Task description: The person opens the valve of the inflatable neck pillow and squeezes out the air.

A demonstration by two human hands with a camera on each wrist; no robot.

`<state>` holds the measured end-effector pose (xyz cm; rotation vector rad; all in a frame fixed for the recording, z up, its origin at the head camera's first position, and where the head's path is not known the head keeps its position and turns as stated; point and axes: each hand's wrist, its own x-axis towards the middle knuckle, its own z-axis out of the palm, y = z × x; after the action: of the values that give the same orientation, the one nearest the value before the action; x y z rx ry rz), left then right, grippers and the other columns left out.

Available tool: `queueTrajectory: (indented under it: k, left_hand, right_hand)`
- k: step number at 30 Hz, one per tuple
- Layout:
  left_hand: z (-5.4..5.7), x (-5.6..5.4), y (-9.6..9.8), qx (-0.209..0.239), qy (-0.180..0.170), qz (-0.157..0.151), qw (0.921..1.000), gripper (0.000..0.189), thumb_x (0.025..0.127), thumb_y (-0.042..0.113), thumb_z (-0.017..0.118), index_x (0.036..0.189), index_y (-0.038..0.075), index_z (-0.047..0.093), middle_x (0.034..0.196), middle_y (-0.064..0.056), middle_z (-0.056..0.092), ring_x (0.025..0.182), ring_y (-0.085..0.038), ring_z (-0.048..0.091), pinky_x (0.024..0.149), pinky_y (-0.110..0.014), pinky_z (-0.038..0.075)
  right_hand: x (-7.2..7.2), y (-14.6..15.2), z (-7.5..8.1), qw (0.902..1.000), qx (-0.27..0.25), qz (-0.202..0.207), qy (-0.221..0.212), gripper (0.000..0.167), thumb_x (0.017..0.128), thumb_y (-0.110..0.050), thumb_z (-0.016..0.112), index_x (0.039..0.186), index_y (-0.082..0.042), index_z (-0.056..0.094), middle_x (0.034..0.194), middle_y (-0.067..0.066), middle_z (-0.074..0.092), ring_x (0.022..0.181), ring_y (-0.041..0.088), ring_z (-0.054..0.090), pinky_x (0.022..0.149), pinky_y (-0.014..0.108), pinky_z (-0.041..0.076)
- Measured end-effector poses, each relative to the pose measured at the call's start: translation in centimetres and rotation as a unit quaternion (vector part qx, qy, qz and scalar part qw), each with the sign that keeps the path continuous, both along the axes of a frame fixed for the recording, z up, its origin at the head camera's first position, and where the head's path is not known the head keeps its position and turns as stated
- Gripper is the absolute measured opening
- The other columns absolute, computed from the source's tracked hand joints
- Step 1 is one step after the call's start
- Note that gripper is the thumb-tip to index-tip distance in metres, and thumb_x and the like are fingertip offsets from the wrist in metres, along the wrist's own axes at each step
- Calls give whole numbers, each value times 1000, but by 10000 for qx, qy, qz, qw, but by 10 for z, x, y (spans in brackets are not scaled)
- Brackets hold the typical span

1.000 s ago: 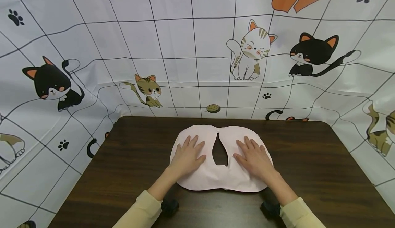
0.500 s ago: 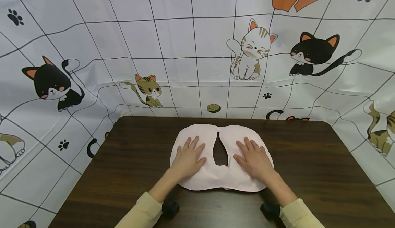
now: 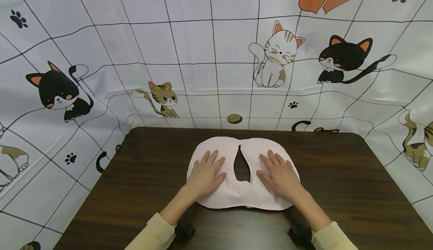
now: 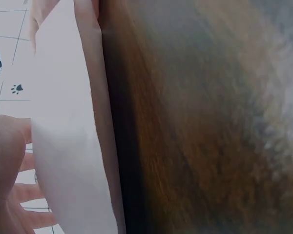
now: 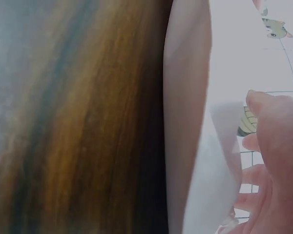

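Observation:
A pale pink, padded U-shaped neck pillow (image 3: pixel 241 197) lies flat on the dark wooden table, its two ends meeting at the far side around a teardrop-shaped gap. My left hand (image 3: pixel 205 175) rests spread on the pillow's left lobe, fingers straight and pointing away. On the right lobe my right hand (image 3: pixel 279 175) lies the same way, palm down with fingers spread. Both wrist views look along the pillow's near side: its pale side (image 4: pixel 71 131) stands close to the left hand (image 4: pixel 7 175), and its edge (image 5: pixel 188 122) runs beside the right hand (image 5: pixel 273 161).
The dark brown table (image 3: pixel 135 182) has rounded far corners. Behind it and at both sides hangs a white sheet (image 3: pixel 196 43) printed with cats, paws and grid lines. A black wrist device (image 3: pixel 184 233) shows under the left wrist, another (image 3: pixel 300 235) under the right.
Both hands stay in place on the pillow. The forearms and black wrist devices have shifted very slightly outward.

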<state>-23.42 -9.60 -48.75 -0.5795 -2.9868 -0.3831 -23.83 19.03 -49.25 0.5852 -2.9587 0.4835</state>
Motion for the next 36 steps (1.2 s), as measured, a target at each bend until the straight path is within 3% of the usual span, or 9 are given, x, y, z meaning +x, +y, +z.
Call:
queueTrajectory:
  k: [6,19,36]
  left_hand:
    - [4,8,0,177,44,-68,9998,52,99,39,64,144,14,60,157,-17,43,145,-45,35,102,-73,37]
    - [1,20,-4,100,19,-9,9999,52,99,41,63,144,15,60,157,-17,43,146,-45,34,106,-72,34]
    - [-4,21,-7,-5,-65,-71,10000,52,101,42,61,145,15,59,156,-16,45,145,-46,35,105,-72,34]
  right_hand:
    - [6,3,3,10000,-5,14,-15,61,102,-39,61,151,-6,50,157,30,37,143,51,35,109,73,26]
    - [14,11,-3,9999,-47,11,-94,61,103,-41,60,152,-6,48,157,30,36,141,52,36,107,74,28]
    - [12,9,-9,9999,99,28,-118,62,103,-40,60,152,-5,48,157,30,37,140,52,37,104,75,30]
